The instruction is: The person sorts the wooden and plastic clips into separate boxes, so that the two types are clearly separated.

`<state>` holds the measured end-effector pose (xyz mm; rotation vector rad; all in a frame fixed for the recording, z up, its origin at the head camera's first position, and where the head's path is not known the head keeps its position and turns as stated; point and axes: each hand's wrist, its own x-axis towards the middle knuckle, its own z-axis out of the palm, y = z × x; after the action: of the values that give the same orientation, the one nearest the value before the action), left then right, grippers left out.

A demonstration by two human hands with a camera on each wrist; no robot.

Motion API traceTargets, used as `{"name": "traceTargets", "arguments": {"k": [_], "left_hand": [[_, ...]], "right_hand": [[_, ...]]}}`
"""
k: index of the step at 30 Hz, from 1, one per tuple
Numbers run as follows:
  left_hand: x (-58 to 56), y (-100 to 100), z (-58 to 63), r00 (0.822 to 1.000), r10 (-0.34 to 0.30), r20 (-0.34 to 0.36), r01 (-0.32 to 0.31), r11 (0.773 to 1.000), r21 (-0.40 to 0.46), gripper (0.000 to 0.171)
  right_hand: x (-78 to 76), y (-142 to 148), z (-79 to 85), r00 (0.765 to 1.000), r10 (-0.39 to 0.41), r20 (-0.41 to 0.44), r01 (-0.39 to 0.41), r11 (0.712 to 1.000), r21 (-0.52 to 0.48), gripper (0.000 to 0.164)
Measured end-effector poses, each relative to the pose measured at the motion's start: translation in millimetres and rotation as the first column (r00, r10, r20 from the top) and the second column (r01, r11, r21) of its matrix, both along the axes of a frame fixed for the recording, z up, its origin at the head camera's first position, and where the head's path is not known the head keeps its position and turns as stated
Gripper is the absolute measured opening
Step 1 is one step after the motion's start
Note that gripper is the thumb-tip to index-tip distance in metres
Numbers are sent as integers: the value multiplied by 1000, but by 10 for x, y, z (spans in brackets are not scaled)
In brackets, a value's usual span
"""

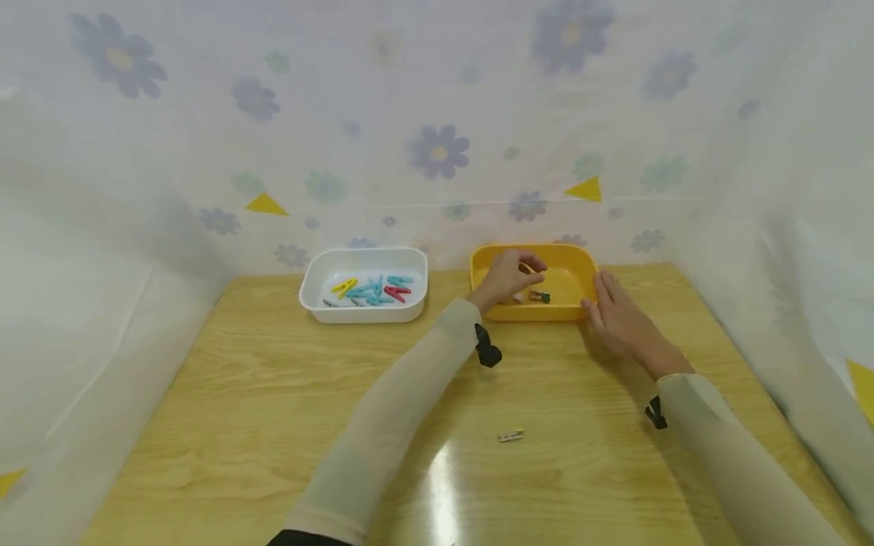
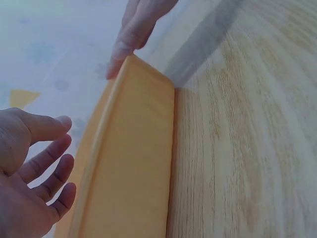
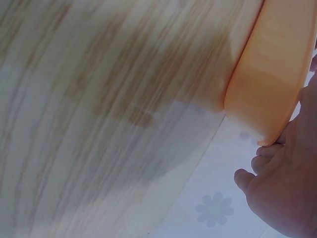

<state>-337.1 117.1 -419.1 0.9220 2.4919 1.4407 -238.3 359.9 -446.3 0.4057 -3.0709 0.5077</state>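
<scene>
My left hand (image 1: 508, 277) hovers over the left part of a yellow plastic tray (image 1: 563, 315). In the left wrist view the fingers of that hand (image 2: 29, 163) are bent with thumb and fingertips apart, and no object shows between them. At the tray's right side my right hand (image 1: 621, 318) grips the rim by the front corner, the thumb over the edge and the fingers along the outside. A small clothespin (image 1: 539, 296) with a dark green end lies in the tray, and a pale piece beside it is partly hidden by my left hand.
To the left stands a white tray (image 1: 362, 312) with several clothespins: blue ones, a yellow one (image 1: 344, 287) and a red one (image 1: 397, 293), among others. A small clothespin (image 1: 510, 436) lies alone on the wooden table (image 1: 273, 394). A flowered curtain (image 1: 382, 98) hangs behind both trays.
</scene>
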Motion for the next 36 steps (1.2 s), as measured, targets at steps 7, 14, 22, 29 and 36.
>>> {"name": "traceTargets", "arguments": {"k": [7,14,22,29,36], "left_hand": [[192,-119,113,996,-73,-42,74,997,29,16],[380,-278,184,994,-81,-69,84,995,52,16],[593,-443,182,992,-94,-82,100,993,65,16],[803,-579,103,991,-90,-98,94,995,41,17],[1053,-711,34,991,-126,-34,128,990,50,19]], "right_hand": [[0,9,7,1000,14,-1,-14,1000,-16,73],[-11,16,13,1000,18,15,-17,999,-31,74],[17,1,7,999,26,25,-25,999,-42,73],[13,-3,16,999,33,21,-33,999,-31,74],[2,12,15,998,33,56,-33,999,-9,76]]}}
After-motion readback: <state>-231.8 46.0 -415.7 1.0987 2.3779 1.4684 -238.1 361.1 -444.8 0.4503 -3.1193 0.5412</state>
